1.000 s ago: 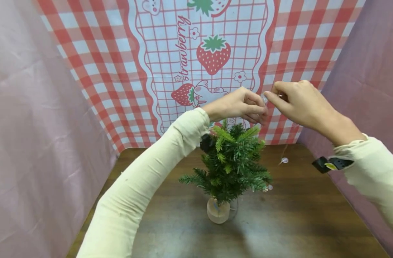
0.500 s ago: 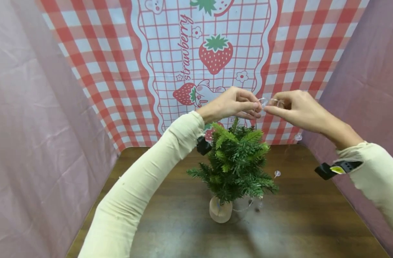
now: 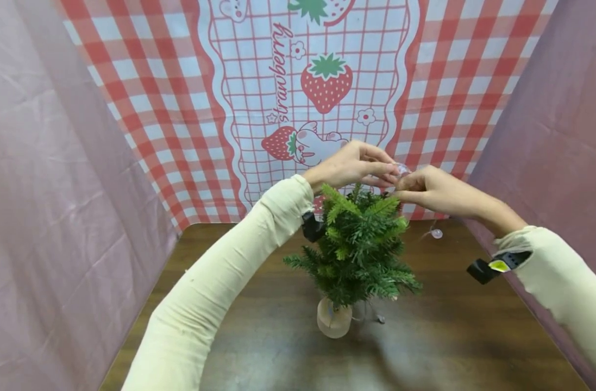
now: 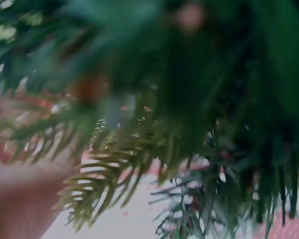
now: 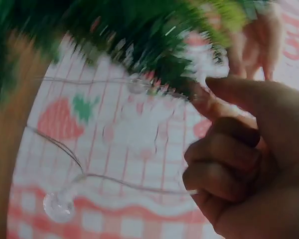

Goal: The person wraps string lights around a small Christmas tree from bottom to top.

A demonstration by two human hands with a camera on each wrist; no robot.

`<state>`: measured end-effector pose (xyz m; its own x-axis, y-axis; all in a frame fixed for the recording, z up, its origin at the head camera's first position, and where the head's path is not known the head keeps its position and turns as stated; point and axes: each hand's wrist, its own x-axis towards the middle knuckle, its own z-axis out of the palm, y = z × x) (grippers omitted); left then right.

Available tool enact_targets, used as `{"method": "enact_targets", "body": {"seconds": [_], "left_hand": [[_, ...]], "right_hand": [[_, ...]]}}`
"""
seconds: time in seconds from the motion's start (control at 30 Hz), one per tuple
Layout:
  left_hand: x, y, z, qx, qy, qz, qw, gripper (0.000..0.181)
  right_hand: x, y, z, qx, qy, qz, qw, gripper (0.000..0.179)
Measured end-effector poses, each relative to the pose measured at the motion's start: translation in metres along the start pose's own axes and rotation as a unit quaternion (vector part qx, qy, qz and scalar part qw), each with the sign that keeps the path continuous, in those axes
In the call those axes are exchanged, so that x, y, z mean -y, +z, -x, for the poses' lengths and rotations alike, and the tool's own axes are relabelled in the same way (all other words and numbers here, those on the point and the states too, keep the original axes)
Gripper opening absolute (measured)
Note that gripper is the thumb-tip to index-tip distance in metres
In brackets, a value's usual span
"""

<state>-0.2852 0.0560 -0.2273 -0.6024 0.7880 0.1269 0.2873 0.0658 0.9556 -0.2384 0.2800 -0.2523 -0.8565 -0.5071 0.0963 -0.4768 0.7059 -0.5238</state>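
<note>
A small artificial Christmas tree (image 3: 361, 250) stands upright on a round wooden base (image 3: 334, 317). Behind its top, my left hand (image 3: 356, 163) pinches a string of fairy lights by a clear bulb (image 3: 403, 169). My right hand (image 3: 437, 191) is just right of the treetop, thumb and forefinger pinching the thin wire. In the right wrist view that wire (image 5: 134, 185) runs out of the curled fingers to a clear round bulb (image 5: 59, 206). Another strand passes along the branches. Blurred needles (image 4: 114, 169) cover most of the left wrist view, hiding the left fingertips.
The tree stands on a brown wooden table (image 3: 258, 336). A red-and-white strawberry-print cloth (image 3: 327, 81) hangs behind it, with pink cloth (image 3: 58, 190) at both sides. One bulb (image 3: 437, 233) dangles right of the tree; more wire (image 3: 371, 315) lies beside the base.
Both hands have come down toward the treetop, the right one lowest. The wire stretched between them is now mostly hidden, and the dangling bulbs have swung.
</note>
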Motion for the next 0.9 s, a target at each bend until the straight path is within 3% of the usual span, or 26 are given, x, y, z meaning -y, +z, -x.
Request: {"method": "enact_targets", "body": {"seconds": [0.13, 0.27, 0.43, 0.67, 0.9], "left_hand": [[0.000, 0.003, -0.002, 0.007, 0.022, -0.110, 0.9936, 0.017], [-0.001, 0.005, -0.003, 0.026, 0.044, -0.149, 0.9876, 0.017], [-0.004, -0.002, 0.003, 0.024, 0.065, -0.107, 0.9918, 0.021], [-0.017, -0.010, 0.013, -0.008, 0.061, -0.009, 0.9981, 0.022], [-0.019, -0.015, 0.020, -0.026, 0.089, 0.037, 0.9950, 0.019]], "right_hand": [[-0.007, 0.002, 0.002, -0.042, 0.004, 0.107, 0.9933, 0.028], [-0.009, 0.001, 0.011, -0.021, 0.013, 0.108, 0.9938, 0.027], [0.005, -0.008, 0.027, 0.009, 0.019, 0.081, 0.9965, 0.026], [0.013, -0.019, 0.039, -0.020, 0.038, 0.076, 0.9962, 0.021], [0.017, -0.021, 0.041, -0.042, 0.063, 0.077, 0.9941, 0.026]]}}
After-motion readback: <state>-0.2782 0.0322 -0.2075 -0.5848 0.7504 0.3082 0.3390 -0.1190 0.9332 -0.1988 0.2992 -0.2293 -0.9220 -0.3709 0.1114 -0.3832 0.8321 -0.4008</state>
